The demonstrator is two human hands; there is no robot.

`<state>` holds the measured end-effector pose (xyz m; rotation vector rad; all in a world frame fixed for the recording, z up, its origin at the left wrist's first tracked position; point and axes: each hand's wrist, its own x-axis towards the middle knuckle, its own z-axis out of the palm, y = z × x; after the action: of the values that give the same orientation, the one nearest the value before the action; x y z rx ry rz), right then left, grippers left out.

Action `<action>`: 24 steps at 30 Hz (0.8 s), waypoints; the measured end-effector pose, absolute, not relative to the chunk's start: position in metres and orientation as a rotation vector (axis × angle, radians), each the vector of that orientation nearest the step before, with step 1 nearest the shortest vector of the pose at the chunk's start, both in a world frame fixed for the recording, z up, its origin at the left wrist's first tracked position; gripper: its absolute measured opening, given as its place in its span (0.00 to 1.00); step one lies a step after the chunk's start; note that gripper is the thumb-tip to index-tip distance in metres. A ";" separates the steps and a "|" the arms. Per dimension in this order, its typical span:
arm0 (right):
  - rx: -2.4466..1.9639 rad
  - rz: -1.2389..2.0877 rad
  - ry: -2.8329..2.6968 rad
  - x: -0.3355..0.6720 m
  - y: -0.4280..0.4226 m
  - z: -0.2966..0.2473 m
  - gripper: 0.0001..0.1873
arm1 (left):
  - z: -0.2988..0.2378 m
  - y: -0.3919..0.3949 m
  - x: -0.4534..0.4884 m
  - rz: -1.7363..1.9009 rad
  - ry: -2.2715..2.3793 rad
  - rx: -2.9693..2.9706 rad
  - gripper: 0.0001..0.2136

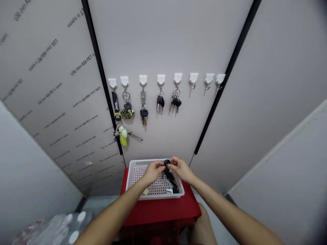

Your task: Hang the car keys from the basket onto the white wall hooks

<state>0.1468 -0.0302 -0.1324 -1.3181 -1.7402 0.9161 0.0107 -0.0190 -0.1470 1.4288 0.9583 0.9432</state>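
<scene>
While eight white adhesive hooks (160, 80) run across the wall, five holding key bunches (143, 109) and the three rightmost bare, a white plastic basket (153, 196) sits below on a red stool (158, 211). Over it, the left hand (153, 172), closed to a pinch, and the right hand (180, 169), pinched likewise, both grip the ring of one black key bunch (170, 177), which hangs down into the basket.

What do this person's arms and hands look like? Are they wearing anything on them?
The left hand and right hand are bare, with no gloves. The left forearm and right forearm show no sleeves, and no watch or bracelet is visible. Any rings would be too small to make out.
</scene>
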 end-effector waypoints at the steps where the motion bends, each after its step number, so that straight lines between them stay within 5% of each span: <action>1: -1.292 0.811 -1.794 0.148 -0.031 -0.129 0.07 | -0.141 -0.019 0.011 0.937 0.950 1.405 0.04; 8: -1.173 0.333 -2.049 0.155 -0.037 -0.099 0.08 | -0.107 -0.016 0.011 0.852 0.888 1.332 0.07; 16: -1.307 0.536 -1.759 0.171 -0.021 -0.029 0.09 | -0.055 -0.004 0.037 1.149 0.986 1.570 0.06; 24: -1.012 0.384 -1.280 0.189 0.019 0.074 0.09 | 0.042 0.005 0.088 1.367 0.818 1.997 0.18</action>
<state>0.1886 0.0193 0.0741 -1.0117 -1.2802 0.3843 0.0883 0.0055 0.0424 1.9971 0.8181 1.3669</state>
